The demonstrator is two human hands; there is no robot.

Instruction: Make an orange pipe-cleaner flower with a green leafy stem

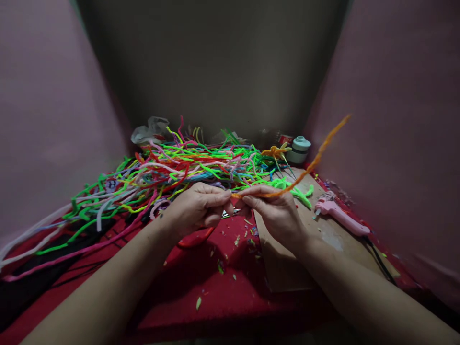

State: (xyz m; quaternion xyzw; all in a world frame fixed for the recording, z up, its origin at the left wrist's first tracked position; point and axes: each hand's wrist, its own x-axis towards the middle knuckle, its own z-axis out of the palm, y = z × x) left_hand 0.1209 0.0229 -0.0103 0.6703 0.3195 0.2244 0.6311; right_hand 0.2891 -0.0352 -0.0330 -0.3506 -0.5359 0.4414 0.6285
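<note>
An orange pipe cleaner [316,160] stretches between my hands and curves up to the right, its long free end in the air. My left hand [199,206] pinches it near one end between thumb and forefinger. Close beside, my right hand [273,211] grips the same stem with thumb and fingers. The stem looks twisted along its length. Below the hands lies a pair of scissors with red handles [197,239], its metal blades partly hidden by my fingers.
A large heap of coloured pipe cleaners [201,163] covers the back and left. At right, a pink glue gun [341,215] rests on a brown board [280,263]. Behind stand an orange flower shape [276,152] and a pale green container [299,149]. Scraps dot the red cloth [223,297].
</note>
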